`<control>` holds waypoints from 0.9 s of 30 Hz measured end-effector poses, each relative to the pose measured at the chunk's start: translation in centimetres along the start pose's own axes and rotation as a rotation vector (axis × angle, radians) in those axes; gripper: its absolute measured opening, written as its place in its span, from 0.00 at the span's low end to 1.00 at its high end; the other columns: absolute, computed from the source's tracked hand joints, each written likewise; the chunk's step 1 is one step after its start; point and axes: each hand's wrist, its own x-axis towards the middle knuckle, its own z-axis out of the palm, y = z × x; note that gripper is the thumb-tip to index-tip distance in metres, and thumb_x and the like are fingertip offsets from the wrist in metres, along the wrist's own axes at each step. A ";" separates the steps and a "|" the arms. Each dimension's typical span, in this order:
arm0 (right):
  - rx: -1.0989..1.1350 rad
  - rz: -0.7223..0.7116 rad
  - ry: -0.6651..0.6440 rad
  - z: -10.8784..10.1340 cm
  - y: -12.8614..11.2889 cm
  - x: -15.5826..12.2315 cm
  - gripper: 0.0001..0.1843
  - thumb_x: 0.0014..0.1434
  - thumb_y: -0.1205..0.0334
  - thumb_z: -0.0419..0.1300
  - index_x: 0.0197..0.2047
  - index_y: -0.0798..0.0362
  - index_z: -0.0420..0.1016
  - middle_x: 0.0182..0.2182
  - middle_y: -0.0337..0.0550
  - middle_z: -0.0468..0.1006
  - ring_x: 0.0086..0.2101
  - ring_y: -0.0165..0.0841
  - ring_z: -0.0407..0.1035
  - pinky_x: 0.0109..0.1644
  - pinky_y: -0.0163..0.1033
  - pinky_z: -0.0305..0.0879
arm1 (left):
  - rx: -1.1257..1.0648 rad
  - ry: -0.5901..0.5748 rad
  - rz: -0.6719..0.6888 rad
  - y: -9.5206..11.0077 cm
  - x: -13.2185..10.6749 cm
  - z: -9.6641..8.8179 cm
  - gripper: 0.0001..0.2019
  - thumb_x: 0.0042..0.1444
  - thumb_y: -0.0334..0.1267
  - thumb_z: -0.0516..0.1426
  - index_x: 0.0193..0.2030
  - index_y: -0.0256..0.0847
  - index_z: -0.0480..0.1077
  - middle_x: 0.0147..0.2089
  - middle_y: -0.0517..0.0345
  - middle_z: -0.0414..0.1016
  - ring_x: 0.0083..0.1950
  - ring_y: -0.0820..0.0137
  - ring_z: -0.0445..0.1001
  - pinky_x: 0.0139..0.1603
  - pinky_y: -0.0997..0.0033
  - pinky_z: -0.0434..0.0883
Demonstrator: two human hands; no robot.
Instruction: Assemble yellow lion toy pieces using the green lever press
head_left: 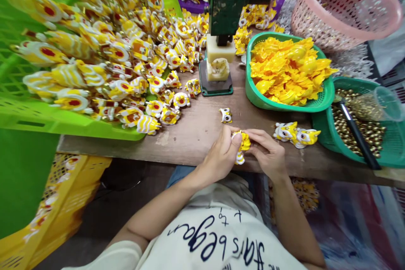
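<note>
A small yellow and white plastic figure [243, 142] is held between my two hands, just over the table's front edge. My left hand [221, 152] grips its left side, thumb and fingers closed on it. From the right, the fingers of my right hand [267, 152] pinch the same figure; part of it is hidden behind them. A white face piece with dark eyes [225, 115] lies on the table just beyond my left hand. To the right of my right hand sit two yellow and white animal heads [296, 134], side by side.
A green press [228, 4] with a cream block stands at the back middle. Left, a lime-green crate [95, 124] spills many painted figures. Right are a green basket [249, 88] of yellow parts, a green tray [392, 147] with gold beads and a black-handled tool [357, 135], and a pink basket [335, 25].
</note>
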 end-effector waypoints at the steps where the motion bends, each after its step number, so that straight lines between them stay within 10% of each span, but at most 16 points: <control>1: -0.001 -0.011 0.001 0.0 0.0 0.0 0.19 0.60 0.67 0.63 0.53 0.41 0.79 0.49 0.41 0.80 0.49 0.36 0.75 0.54 0.44 0.75 | 0.010 0.001 0.000 0.0 0.0 0.0 0.11 0.66 0.46 0.51 0.45 0.41 0.66 0.45 0.52 0.73 0.49 0.62 0.72 0.53 0.65 0.63; 27: -0.145 -0.298 0.147 0.9 -0.2 -0.7 0.30 0.59 0.78 0.61 0.59 0.39 0.74 0.42 0.44 0.78 0.40 0.31 0.76 0.41 0.35 0.77 | 0.207 -0.164 0.087 -0.7 0.0 -0.5 0.16 0.68 0.51 0.46 0.50 0.40 0.59 0.49 0.50 0.71 0.49 0.63 0.72 0.50 0.62 0.67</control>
